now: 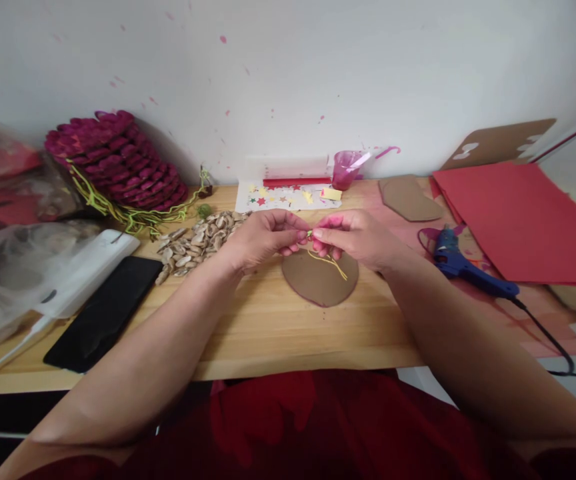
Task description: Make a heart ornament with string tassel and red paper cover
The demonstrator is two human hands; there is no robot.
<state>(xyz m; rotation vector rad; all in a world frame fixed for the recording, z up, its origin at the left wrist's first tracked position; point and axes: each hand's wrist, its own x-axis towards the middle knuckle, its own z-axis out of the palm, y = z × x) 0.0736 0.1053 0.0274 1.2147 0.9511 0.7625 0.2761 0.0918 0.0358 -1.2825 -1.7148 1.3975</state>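
My left hand [271, 235] and my right hand [345, 233] meet fingertip to fingertip over the table, both closed in a pinch. Between them is a thin yellow-green string [335, 263], its loose ends hanging below my right hand. Pink stains mark the fingers of my right hand. Underneath lies a rounded brown cardboard piece [318, 283] with a dark edge, partly covered by my hands. A heap of pale, flat seed-like shells [193, 243] spreads beside my left hand.
At the left are a magenta layered cone [118, 160] draped with yellow-green strings, a black phone [103, 313] and a white power bank [91, 273]. A blue glue gun [468, 267], red sheets [528, 227] and a cardboard piece [411, 197] lie right. A pink cup [345, 170] stands behind.
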